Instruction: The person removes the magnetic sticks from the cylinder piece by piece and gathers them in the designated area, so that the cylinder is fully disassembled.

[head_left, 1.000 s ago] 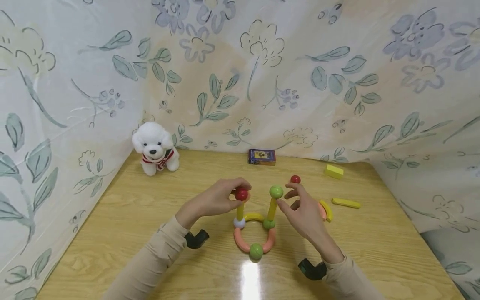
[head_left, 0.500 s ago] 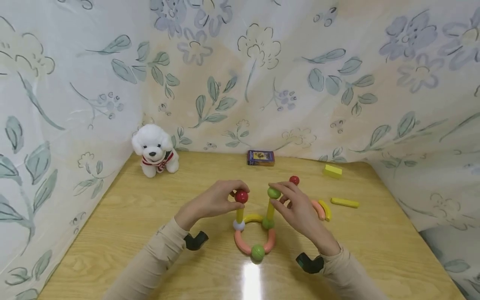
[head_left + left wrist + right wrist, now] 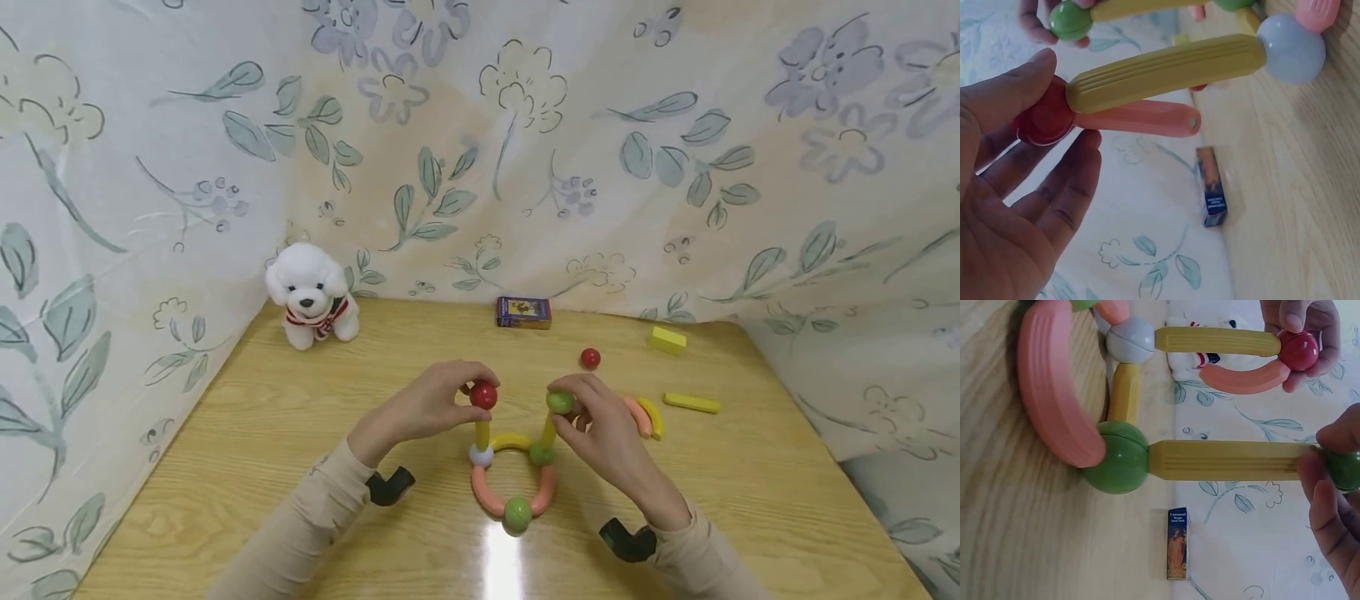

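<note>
A ring of coral and yellow curved rods [image 3: 487, 495] lies on the table, joined by a pale ball [image 3: 1291, 49] and green balls [image 3: 1117, 457]. Two yellow rods [image 3: 1229, 460] rise from it. My left hand [image 3: 427, 410] pinches the red ball [image 3: 483, 396] topping the left rod. From that ball a coral curved rod [image 3: 1147, 119] sticks out, its other end free. On the right rod's top, my right hand [image 3: 613, 433] holds a green ball [image 3: 559, 401] between thumb and fingers. This rod leans slightly rightward in the head view.
Right of the ring lie a loose coral rod [image 3: 638, 417], a yellow curved rod [image 3: 652, 418], a straight yellow rod [image 3: 692, 403], a yellow block [image 3: 667, 341] and a red ball [image 3: 590, 358]. Behind stand a small card box [image 3: 523, 312] and a white plush dog [image 3: 311, 296].
My right hand has come from beside the green ball to grip it. The ball has shifted slightly right in the last half second. My left hand stays on the red ball.
</note>
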The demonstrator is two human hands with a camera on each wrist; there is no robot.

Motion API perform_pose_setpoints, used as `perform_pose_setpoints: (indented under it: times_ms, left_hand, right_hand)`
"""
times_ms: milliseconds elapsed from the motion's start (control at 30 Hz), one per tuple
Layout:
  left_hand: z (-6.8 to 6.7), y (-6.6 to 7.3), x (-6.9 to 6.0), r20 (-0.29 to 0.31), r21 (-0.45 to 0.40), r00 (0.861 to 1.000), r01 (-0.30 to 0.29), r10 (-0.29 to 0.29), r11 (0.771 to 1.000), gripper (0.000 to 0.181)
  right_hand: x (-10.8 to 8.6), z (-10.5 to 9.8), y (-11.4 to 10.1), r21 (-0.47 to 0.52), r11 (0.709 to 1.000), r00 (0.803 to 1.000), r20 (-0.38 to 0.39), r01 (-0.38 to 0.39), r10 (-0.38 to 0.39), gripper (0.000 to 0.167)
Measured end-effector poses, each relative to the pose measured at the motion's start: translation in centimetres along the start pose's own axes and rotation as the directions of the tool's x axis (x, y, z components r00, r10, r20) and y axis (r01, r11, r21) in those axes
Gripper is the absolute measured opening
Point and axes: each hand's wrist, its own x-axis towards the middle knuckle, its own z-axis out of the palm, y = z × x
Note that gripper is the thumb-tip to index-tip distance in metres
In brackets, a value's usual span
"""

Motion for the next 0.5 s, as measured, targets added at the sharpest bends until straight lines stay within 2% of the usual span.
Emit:
perform_pose_setpoints:
  times_ms: [200,300,400,500]
  left_hand:
    - [0.2,0.5,-0.2,-0.004,0.052,0.997,-0.072,0.072,0.996,0.037]
    - [0.2,0.6,-0.2,-0.011,0.058,0.996,-0.088,0.089,0.994,0.037]
    - [0.3,0.7,-0.2,-0.025,0.057,0.996,-0.085,0.086,0.995,0.036]
    - [0.5,0.5,-0.1,-0.042,0.076,0.996,-0.069,0.073,0.995,0.035]
  right_hand:
    - [-0.5,0.2,0.0,-0.006,0.995,0.995,-0.035,0.095,-0.095,0.042]
    - [-0.4,0.4,0.2,-0.030,0.991,0.989,-0.058,0.132,-0.133,0.043]
    - [-0.1,0.6,0.5,-0.049,0.990,0.989,-0.065,0.133,-0.136,0.042]
    - [0.5,0.7,0.7,-0.040,0.994,0.993,-0.045,0.104,-0.106,0.040]
